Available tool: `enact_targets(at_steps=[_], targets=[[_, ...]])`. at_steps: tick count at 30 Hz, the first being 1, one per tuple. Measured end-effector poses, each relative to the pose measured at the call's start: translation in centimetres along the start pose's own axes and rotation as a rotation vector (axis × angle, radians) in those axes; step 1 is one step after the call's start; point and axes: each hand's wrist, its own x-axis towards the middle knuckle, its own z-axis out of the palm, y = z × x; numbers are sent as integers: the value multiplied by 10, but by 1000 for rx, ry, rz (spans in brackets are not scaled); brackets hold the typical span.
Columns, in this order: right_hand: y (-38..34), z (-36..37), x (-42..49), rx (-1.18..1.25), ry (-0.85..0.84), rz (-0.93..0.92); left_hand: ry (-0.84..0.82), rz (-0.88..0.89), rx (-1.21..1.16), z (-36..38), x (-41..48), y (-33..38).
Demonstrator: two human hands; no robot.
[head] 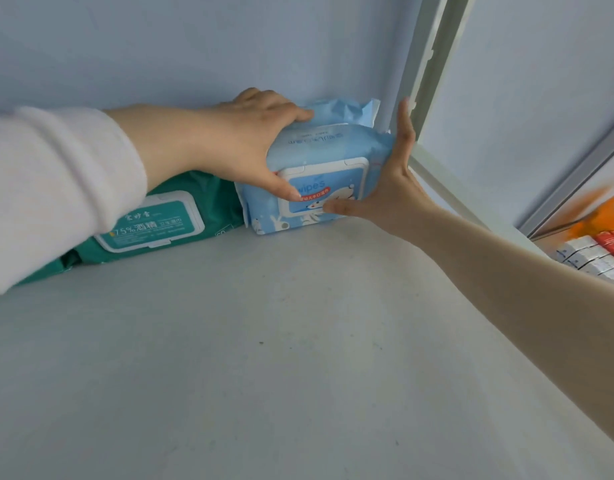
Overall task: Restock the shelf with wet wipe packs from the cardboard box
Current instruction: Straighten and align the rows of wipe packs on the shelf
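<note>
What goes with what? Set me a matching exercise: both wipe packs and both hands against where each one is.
1 blue pack
2 green pack
3 left hand
4 right hand

A flat against the blue pack's right end
B in the back right corner of the shelf
C partly under the sleeve
D gripping the blue pack's top and front

Pairs: 1-B, 2-C, 3-D, 4-A

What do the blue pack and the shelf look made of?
The blue pack: soft plastic film, slight sheen, crinkled at its end; its lid looks like rigid plastic. The shelf: likely painted metal, matte grey-white, faintly scuffed.
</note>
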Motion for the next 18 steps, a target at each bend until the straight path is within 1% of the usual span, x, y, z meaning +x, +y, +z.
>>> enact_targets(at_steps=[2,4,6,12,15,18], targets=[[0,-3,5,77,-39,101,6,-8,-9,2,0,1],[2,-5,10,145,-114,172,32,-21,-9,4,0,1],[1,-5,11,167,-156,181,42,-40,14,4,-2,0],[-2,-8,11,148,-125,181,69,-50,87,1,-4,1],[-1,-6,10,207,-128,214,68,-58,74,0,-4,1],[-5,-5,7,212,-134,197,27,-75,40,-3,-6,4]])
